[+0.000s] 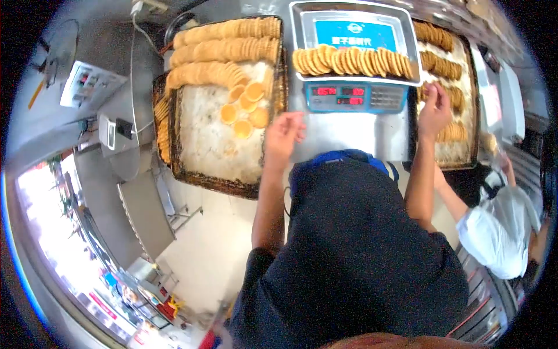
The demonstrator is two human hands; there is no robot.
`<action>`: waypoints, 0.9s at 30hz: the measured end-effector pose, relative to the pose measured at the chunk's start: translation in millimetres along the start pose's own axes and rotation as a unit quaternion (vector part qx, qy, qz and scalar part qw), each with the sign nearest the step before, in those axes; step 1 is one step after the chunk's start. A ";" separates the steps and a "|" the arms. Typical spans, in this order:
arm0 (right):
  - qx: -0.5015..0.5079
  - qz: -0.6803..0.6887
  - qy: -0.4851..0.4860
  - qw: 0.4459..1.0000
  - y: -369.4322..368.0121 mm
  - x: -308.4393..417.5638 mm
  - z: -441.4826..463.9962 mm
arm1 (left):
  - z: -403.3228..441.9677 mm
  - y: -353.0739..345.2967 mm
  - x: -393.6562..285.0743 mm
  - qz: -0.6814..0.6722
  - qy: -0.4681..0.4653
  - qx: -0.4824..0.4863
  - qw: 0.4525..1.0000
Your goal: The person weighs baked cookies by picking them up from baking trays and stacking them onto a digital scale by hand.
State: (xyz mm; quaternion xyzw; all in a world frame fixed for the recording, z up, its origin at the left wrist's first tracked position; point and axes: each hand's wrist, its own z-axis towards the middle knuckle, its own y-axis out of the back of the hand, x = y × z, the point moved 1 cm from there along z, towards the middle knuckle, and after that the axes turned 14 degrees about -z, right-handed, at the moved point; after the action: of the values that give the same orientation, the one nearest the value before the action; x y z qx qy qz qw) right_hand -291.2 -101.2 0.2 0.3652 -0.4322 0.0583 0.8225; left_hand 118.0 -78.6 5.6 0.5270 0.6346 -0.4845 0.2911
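My left hand (283, 136) hovers by the right edge of a dark baking tray (200, 131), its fingers loosely bent and apart, with nothing visible in it. Several thin round golden cookies (243, 129) lie loose on that tray, below rows of overlapping cookies (226, 51). My right hand (436, 110) is raised at the left side of a second baking tray (468, 110); its fingers are slightly bent and I see nothing between them. A row of cookies (351, 61) stands on edge in the metal pan (297, 29) of a digital scale (356, 98) with lit red digits.
Short rows of browner cookies (440, 65) sit on the right tray. Another person in a light top (500, 227) works close at my right. More cookies (161, 131) show at the left tray's outer edge. A white cable (133, 70) hangs at the left.
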 end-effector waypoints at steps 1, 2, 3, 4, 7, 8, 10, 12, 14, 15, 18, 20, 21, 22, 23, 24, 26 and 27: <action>0.005 -0.012 -0.003 1.000 0.7 5.6 -0.6 | 2.0 10.9 -7.3 -0.009 -0.027 -0.067 0.997; 0.008 -0.026 -0.005 1.000 0.9 10.6 -0.2 | 1.9 21.3 -14.7 -0.001 -0.073 -0.108 0.991; 0.009 -0.021 0.000 1.000 -2.0 9.9 0.5 | 9.1 36.9 -15.2 0.079 -0.135 -0.165 0.974; 0.014 0.004 -0.005 1.000 -5.1 6.2 0.3 | 19.2 48.3 -20.3 0.158 -0.194 -0.219 0.943; 0.022 0.022 0.009 0.999 -10.5 14.9 -1.1 | 38.8 75.1 -39.6 0.313 -0.256 -0.319 0.857; 0.020 0.011 0.025 0.999 -12.3 20.9 -0.8 | 47.6 83.1 -45.6 0.311 -0.259 -0.322 0.856; 0.043 0.028 0.047 0.998 -18.9 17.4 -2.3 | 65.6 92.4 -52.0 0.470 -0.354 -0.290 0.755; 0.049 0.078 0.017 0.996 -24.1 21.9 -7.8 | 81.8 91.3 -53.0 0.496 -0.337 -0.275 0.751; 0.040 0.071 0.033 0.996 -25.3 25.2 -11.4 | 90.1 90.1 -54.0 0.523 -0.319 -0.257 0.747; 0.046 0.071 0.036 0.996 -24.0 27.8 -13.2 | 93.3 89.0 -54.0 0.549 -0.286 -0.245 0.746; 0.053 0.012 0.036 0.998 -11.4 30.0 -18.8 | 101.0 82.2 -53.5 0.544 -0.270 -0.251 0.754; 0.048 0.026 0.026 0.998 -5.7 26.8 -22.2 | 101.4 79.6 -55.4 0.514 -0.283 -0.269 0.764; 0.048 0.015 0.017 0.999 -4.6 17.7 -23.6 | 101.8 79.5 -57.3 0.503 -0.291 -0.290 0.760; 0.047 0.015 0.016 0.999 -3.8 9.5 -25.2 | 102.3 80.4 -58.0 0.491 -0.299 -0.313 0.756; 0.044 0.032 0.003 0.999 -3.1 1.4 -26.7 | 104.2 81.1 -59.0 0.491 -0.299 -0.313 0.756; 0.040 0.050 -0.010 0.998 -2.1 1.9 -27.2 | 108.8 85.1 -58.3 0.492 -0.314 -0.323 0.745; 0.044 0.036 -0.015 0.998 0.4 3.2 -29.8 | 120.6 97.2 -58.1 0.492 -0.329 -0.335 0.733; 0.046 0.034 -0.014 0.998 1.1 6.8 -30.8 | 129.7 110.8 -55.2 0.498 -0.335 -0.323 0.732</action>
State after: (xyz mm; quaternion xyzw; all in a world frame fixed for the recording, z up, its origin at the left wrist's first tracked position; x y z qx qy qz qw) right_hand -266.8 -81.8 -5.2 0.3887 -0.4522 0.1009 0.7964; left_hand 220.2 -222.3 -26.7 0.4456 0.2612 -0.1809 0.8370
